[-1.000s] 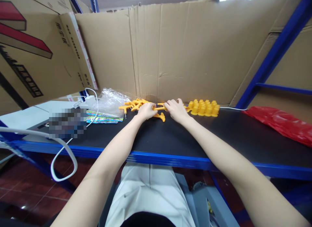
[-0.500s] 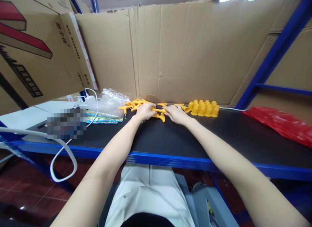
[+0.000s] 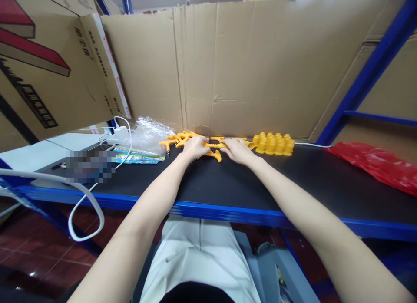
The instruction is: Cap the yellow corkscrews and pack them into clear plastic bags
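Between my hands runs a yellow plastic rod point(image 3: 215, 145), which both grip near its ends. My left hand point(image 3: 196, 148) is closed around its left end, beside a heap of yellow branching plastic pieces point(image 3: 167, 143), some with dark spiral tips. My right hand point(image 3: 238, 151) has its fingers closed on the right end; the fingertips are partly hidden. Just below the rod lies another yellow piece point(image 3: 216, 156) with a curved handle. To the right of my right hand stand several yellow cup-like parts point(image 3: 274, 144) in rows.
Crumpled clear plastic point(image 3: 148, 136) and colourful printed packets point(image 3: 138, 156) lie left on the black shelf top point(image 3: 228, 188). A white cable point(image 3: 97, 225) loops over the front edge. Red plastic point(image 3: 371, 164) lies right. A cardboard sheet point(image 3: 260, 68) stands behind.
My right hand has shifted slightly to the right along the rod, so more of it shows between my hands. The left hand stays nearly in place.
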`<state>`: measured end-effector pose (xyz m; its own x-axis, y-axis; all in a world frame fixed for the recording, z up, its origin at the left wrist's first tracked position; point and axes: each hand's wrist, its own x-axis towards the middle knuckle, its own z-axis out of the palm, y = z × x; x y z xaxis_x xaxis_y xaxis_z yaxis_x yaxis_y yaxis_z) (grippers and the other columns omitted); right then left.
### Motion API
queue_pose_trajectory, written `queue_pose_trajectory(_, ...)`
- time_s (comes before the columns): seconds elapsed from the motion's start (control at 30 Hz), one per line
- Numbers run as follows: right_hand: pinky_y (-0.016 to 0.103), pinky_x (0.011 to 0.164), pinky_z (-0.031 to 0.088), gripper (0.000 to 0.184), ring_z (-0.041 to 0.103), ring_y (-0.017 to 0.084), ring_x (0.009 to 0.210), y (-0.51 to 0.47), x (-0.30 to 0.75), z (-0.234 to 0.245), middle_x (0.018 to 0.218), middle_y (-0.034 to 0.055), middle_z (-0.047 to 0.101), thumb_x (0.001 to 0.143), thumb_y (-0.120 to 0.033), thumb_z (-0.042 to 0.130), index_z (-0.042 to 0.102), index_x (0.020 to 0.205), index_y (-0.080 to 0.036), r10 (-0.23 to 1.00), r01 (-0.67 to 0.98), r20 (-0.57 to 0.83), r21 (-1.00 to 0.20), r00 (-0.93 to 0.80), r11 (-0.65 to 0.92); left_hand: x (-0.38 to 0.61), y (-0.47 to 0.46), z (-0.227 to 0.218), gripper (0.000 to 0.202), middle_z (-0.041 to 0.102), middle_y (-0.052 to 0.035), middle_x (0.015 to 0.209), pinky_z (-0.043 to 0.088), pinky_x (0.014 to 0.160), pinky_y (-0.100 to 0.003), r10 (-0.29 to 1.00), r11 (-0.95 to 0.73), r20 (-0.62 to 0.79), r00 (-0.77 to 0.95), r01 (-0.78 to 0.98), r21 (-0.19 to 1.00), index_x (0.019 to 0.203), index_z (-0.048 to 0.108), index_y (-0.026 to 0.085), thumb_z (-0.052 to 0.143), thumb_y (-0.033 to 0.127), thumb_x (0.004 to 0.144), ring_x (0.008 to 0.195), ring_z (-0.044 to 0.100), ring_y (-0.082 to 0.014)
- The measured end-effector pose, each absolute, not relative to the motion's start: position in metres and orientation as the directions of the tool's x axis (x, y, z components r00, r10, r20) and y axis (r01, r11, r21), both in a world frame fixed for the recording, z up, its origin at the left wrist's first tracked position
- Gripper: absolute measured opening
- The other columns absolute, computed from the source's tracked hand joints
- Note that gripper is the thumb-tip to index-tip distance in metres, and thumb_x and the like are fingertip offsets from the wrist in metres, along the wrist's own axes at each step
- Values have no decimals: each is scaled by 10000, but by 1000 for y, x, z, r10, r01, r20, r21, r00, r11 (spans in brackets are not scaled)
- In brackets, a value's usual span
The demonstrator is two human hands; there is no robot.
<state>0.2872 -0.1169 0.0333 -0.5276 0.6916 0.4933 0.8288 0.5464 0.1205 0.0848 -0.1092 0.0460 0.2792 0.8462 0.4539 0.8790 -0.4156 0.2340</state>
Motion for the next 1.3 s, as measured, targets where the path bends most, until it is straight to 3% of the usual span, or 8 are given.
queue_pose_trajectory(0.13, 358, 802, 332, 262, 520, 242, 997, -115, 287, 31, 1097, 123, 598, 891, -275, 420, 524, 1097, -150, 726, 843, 462, 100, -510, 529, 85, -111, 47, 331, 686, -50, 955, 448, 816, -307, 858, -407, 434, 277, 881, 242, 1013, 668, 241, 569, 312, 706, 935, 603, -225)
queue_pose_trajectory(0.43, 338, 756, 292, 167, 525, 233, 889, -118, 289, 43, 942, 95, 611, 801, -233, 513, 483, 954, -170, 708, 870, 542, 95, -453, 483, 89, -109, 46, 367, 691, -53, 923, 462, 769, -299, 854, -411, 449, 263, 870, 273, 1053, 658, 229, 561, 346, 719, 876, 621, -218)
queue_pose_trajectory(0.7, 326, 740, 310, 223, 543, 240, 925, -120, 291, 41, 992, 104, 618, 811, -289, 563, 517, 987, -162, 740, 863, 474, 92, -477, 497, 88, -110, 48, 349, 683, -55, 971, 448, 806, -305, 857, -418, 427, 289, 874, 247, 1048, 659, 236, 560, 320, 724, 931, 604, -223)
queue_pose_trajectory(0.9, 346, 776, 335, 294, 536, 237, 966, -117, 290, 39, 1025, 115, 608, 860, -371, 497, 572, 1042, -152, 730, 846, 449, 127, -515, 518, 86, -109, 47, 333, 674, -55, 1002, 437, 841, -321, 848, -428, 439, 296, 871, 241, 1056, 648, 236, 540, 310, 750, 960, 595, -221)
queue_pose_trajectory(1.13, 328, 750, 326, 258, 534, 226, 928, -118, 290, 41, 973, 95, 608, 841, -366, 513, 589, 963, -152, 726, 848, 464, 122, -508, 516, 87, -107, 46, 346, 667, -49, 1037, 427, 860, -311, 848, -423, 439, 296, 877, 227, 1094, 629, 241, 530, 288, 766, 996, 583, -212)
queue_pose_trajectory(1.3, 346, 754, 316, 197, 515, 234, 921, -120, 296, 45, 963, 96, 597, 802, -267, 534, 556, 967, -161, 685, 867, 545, 189, -483, 461, 84, -108, 46, 367, 666, -57, 1048, 441, 824, -290, 851, -413, 443, 283, 881, 231, 1108, 629, 241, 527, 275, 758, 987, 588, -213)
